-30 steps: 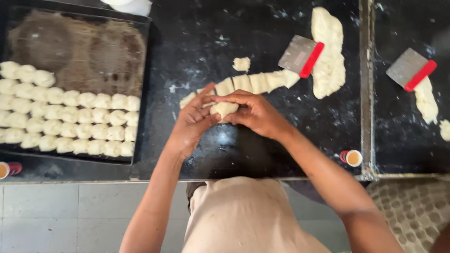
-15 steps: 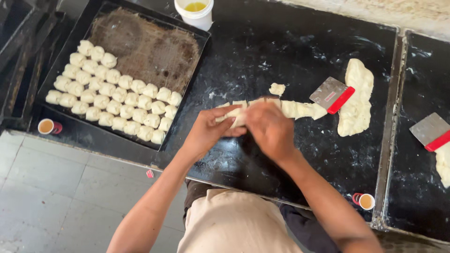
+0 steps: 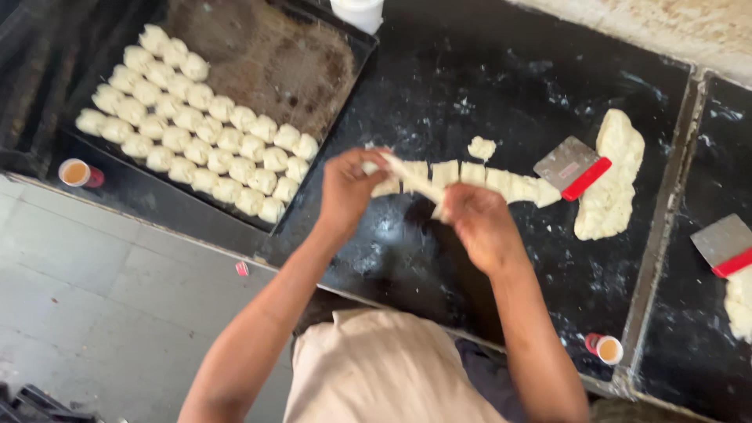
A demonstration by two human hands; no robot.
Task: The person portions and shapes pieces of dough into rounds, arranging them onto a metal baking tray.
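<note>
A pale, stretched strip of raw dough is held above the black worktop, its long axis slanting from upper left to lower right. Its ends are pinched by the left hand and right hand. Cut dough squares lie just behind, beside a red-handled metal scraper.

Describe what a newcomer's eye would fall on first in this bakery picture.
At the centre, the left hand and right hand stretch a strip of dough between them above the black table. To the left, a dark tray holds neat rows of dough balls. On the right, a red-handled scraper rests beside a dough lump.
</note>
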